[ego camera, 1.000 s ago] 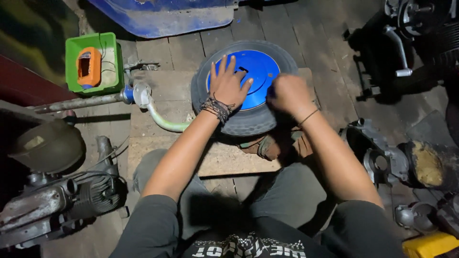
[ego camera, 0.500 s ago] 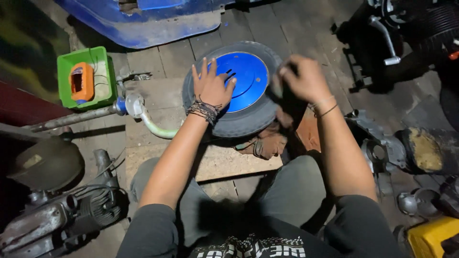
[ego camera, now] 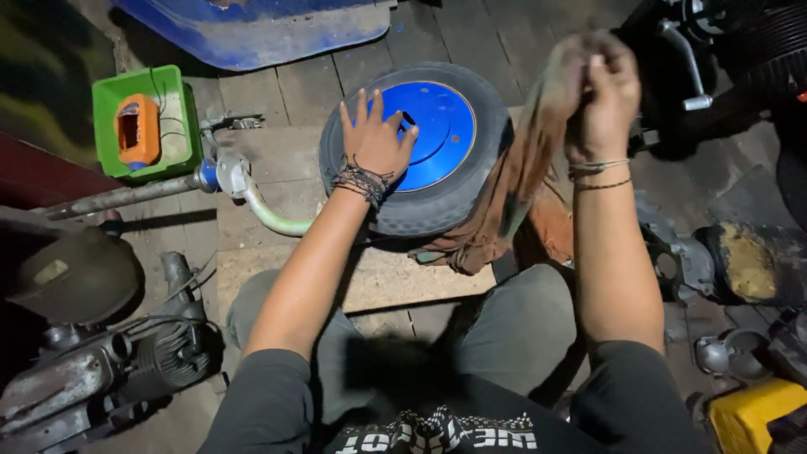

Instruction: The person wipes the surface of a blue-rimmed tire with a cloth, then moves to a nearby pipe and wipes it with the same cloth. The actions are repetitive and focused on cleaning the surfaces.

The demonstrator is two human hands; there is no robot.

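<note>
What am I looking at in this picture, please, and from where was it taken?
The picture comes from a camera on a person's head, looking down at their own arms and lap as they sit on a plank floor. The left hand lies flat on a small wheel, a black tyre around a blue disc, which rests on a board. The right hand is raised and grips a brown rag that hangs down beside the wheel. To the left stand a green box holding an orange part, a pipe, and an engine. More dark machine parts lie to the right.
</note>
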